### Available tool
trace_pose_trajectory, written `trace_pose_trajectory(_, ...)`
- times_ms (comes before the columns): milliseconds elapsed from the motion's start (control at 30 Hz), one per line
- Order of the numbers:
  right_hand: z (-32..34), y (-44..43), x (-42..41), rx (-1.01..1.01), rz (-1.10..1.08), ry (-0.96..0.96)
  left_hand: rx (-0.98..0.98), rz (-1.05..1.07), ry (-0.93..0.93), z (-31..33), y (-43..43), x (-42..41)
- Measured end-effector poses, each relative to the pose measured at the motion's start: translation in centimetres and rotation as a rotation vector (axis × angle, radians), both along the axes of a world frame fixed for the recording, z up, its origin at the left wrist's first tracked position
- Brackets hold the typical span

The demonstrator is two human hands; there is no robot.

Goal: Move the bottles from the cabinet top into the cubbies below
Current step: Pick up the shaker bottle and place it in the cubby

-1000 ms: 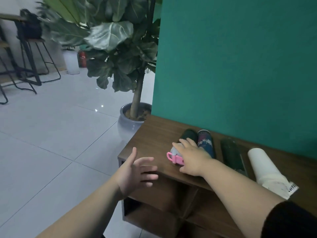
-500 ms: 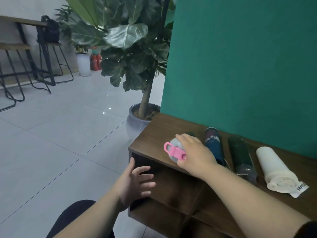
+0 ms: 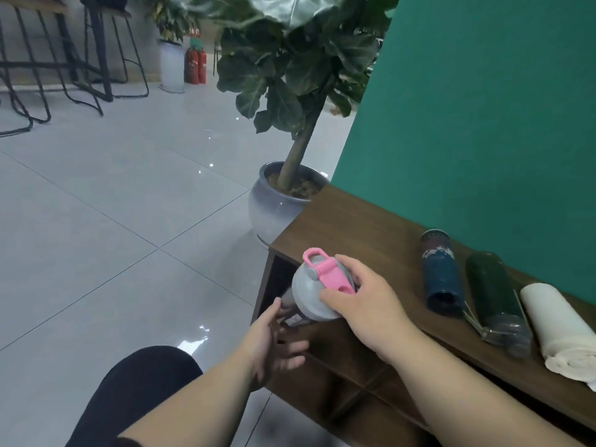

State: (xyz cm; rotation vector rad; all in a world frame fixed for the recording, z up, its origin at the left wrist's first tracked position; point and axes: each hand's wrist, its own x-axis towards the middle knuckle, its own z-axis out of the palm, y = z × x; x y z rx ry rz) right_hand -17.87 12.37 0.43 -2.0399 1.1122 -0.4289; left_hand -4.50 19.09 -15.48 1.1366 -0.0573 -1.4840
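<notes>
Bottle with grey lid point(image 3: 309, 293) — held off the cabinet point(image 3: 351, 227) front edge, its dark body mostly hidden by the hands. Right hand point(image 3: 364, 304) grips the lid; left hand point(image 3: 274, 343) cups the base. Three bottles point(image 3: 440, 272) remain on top — the white one point(image 3: 554, 324) cut off at the frame.

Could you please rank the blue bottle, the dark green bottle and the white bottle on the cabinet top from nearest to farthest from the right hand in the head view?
From the right hand:
1. Blue bottle, just to its right.
2. Dark green bottle, next along.
3. White bottle, at the far right end.
</notes>
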Motion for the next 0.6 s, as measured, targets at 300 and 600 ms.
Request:
trace_pose_trajectory(300, -7.6, 0.7, 1.7, 0.304, -0.240, -0.079, 0.132, 0.132, 0.055, -4.6, -2.2, 1.0)
trace_pose_trajectory(600, -13.2, -2.3, 4.2, 0.388, -0.389, -0.108, 0.155, 0.172, -0.008, -13.3, -7.3, 1.0)
